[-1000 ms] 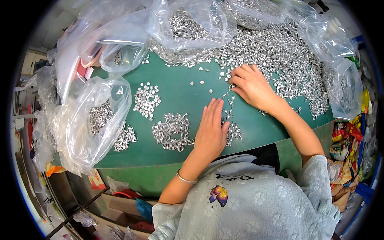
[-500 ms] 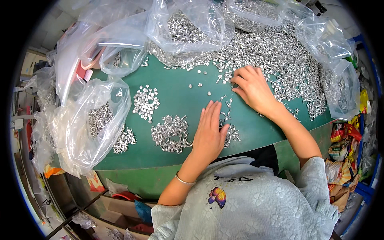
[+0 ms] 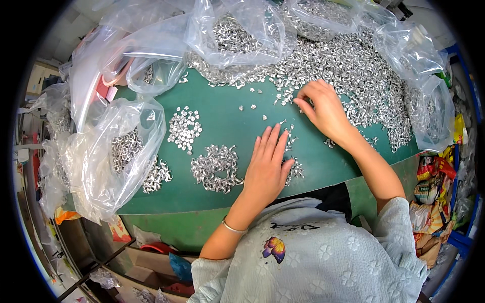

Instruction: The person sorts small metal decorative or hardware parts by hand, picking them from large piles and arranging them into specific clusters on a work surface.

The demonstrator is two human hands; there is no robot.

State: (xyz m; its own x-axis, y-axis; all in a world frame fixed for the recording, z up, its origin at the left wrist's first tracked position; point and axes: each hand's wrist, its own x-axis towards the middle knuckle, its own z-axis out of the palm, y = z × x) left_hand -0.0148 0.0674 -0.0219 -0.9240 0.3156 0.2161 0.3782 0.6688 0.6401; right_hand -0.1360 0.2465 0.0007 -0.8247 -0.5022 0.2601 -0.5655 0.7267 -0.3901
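My left hand [image 3: 268, 164] lies flat and palm down on the green tabletop, its fingers stretched out. Under and beside its thumb is a small pile of shiny silver curved metal pieces [image 3: 296, 170]. My right hand [image 3: 326, 108] is at the near edge of a large heap of similar pieces [image 3: 364, 70]. Its fingers are bent and the thumb and forefinger tips come close together; what they hold, if anything, is too small to make out. A few loose pieces [image 3: 290, 136] lie between the hands.
To the left of my left hand are a ring-shaped pile of curved pieces [image 3: 217, 169] and a cluster of small flower-like silver pieces [image 3: 184, 129]. Clear plastic bags [image 3: 146, 121] with metal pieces stand at the left and along the back. The green tabletop's front edge [image 3: 166, 212] curves before me.
My left hand has shifted slightly right, its fingers spreading a little. The right hand's fingers have curled in and drawn up slightly at the heap's edge.
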